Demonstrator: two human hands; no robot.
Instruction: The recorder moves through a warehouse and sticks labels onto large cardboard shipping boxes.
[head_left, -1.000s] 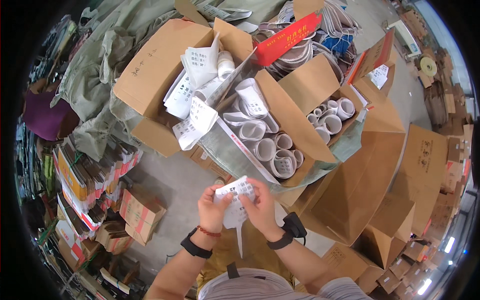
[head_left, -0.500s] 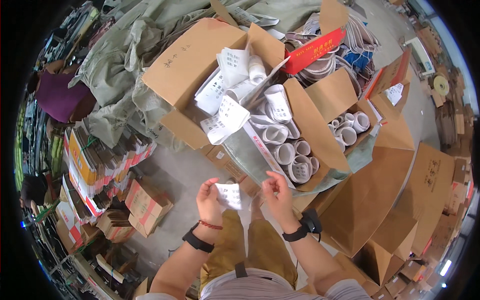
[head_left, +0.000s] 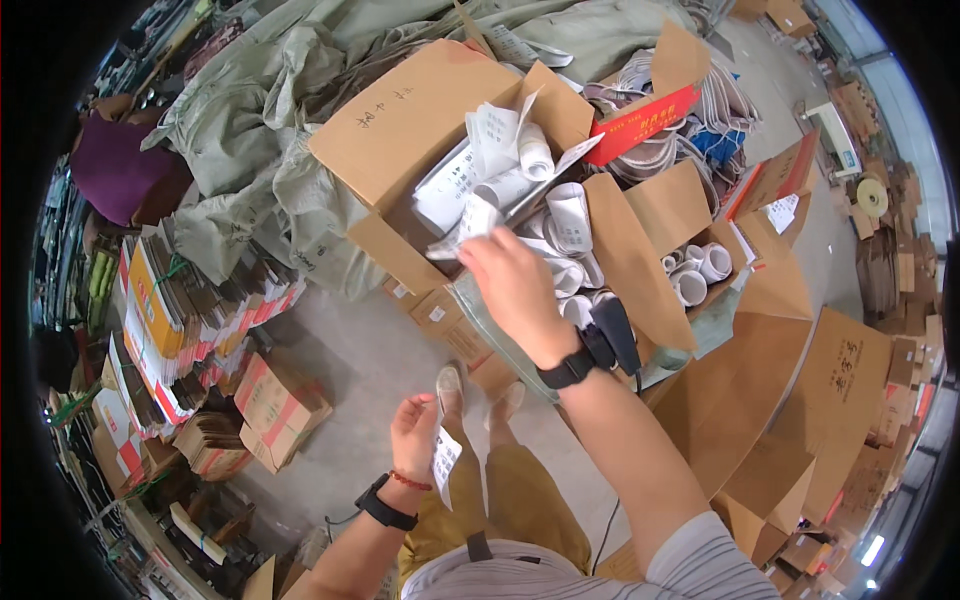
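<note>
My left hand (head_left: 412, 438) is closed, pinching a small white printed label (head_left: 446, 460) that hangs over my legs. My right hand (head_left: 515, 295) reaches forward over a carton, its fingers closed at the edge of a folded printed label sheet (head_left: 478, 220). The fingertips are partly hidden by the back of the hand. That sheet lies on top of other flat and rolled white labels in the open brown carton (head_left: 415, 115). Rolled label strips (head_left: 568, 218) stand beside it in a second carton, partly covered by my right hand and wristband.
More label rolls (head_left: 712, 262) sit in a small carton at right. Bundled shoe soles (head_left: 645, 155) lie behind a red box flap (head_left: 640, 125). Stacked flattened cartons (head_left: 165, 300) stand left, below grey-green sacking (head_left: 310, 80). Large open cartons (head_left: 745, 400) fill the right side.
My right hand has moved forward and left, from beside the left hand to the sheet in the carton. The left hand has lowered slightly with its label, which now hangs more upright.
</note>
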